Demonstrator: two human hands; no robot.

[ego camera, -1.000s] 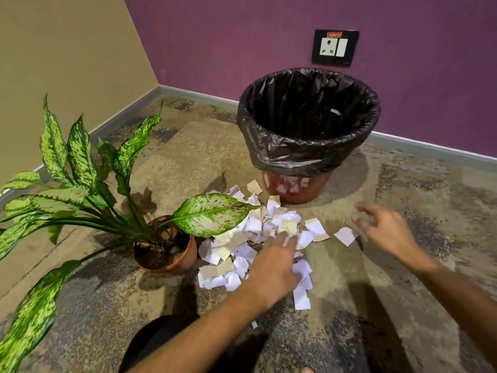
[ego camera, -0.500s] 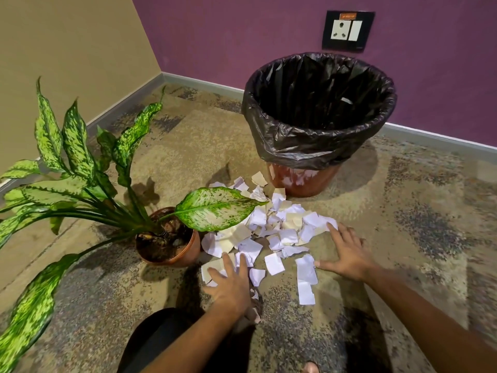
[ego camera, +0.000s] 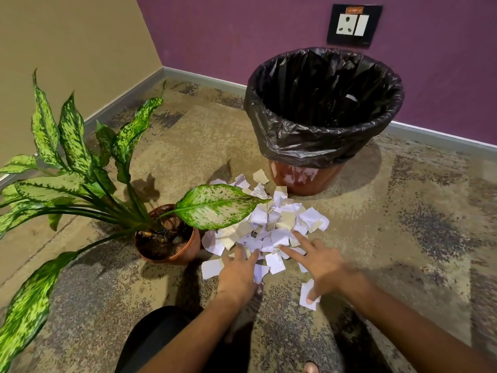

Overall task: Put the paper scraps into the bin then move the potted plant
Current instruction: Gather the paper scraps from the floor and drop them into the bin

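Both hands lie palm-down on the near edge of the paper scraps (ego camera: 271, 227), fingers spread and nothing gripped in either. The left hand (ego camera: 238, 273) has its fingertips on the near-left pieces of the heap, its wrist pointing back toward the person. The right hand (ego camera: 320, 265) is splayed wider: index and middle fingers reach onto the middle of the pile, while the thumb presses a lone white scrap (ego camera: 308, 293) lying apart on the near-right side.

The scraps, white and cream, form a loose heap on the patterned carpet (ego camera: 403, 238), running from the hands to the foot of the bin (ego camera: 322, 117). The bin stands upright at the far side, a brown tub lined with a black bag (ego camera: 309, 146) folded over its rim; its mouth is open, and one small pale scrap shows inside. The farthest scraps lie just beside its base.

Left of the heap, just beside it, sits the potted plant (ego camera: 168, 235) in a brown pot, with soil visible. One broad speckled leaf (ego camera: 215, 205) reaches right over the left part of the pile and covers some scraps. Other long leaves fan to the left and near-left, toward the beige wall (ego camera: 67, 49).

To the right of the pile and bin the carpet is bare up to the skirting of the purple wall (ego camera: 242, 30), which carries a socket plate (ego camera: 353, 25) above the bin. A dark-clothed knee (ego camera: 156, 340) shows at the near edge.
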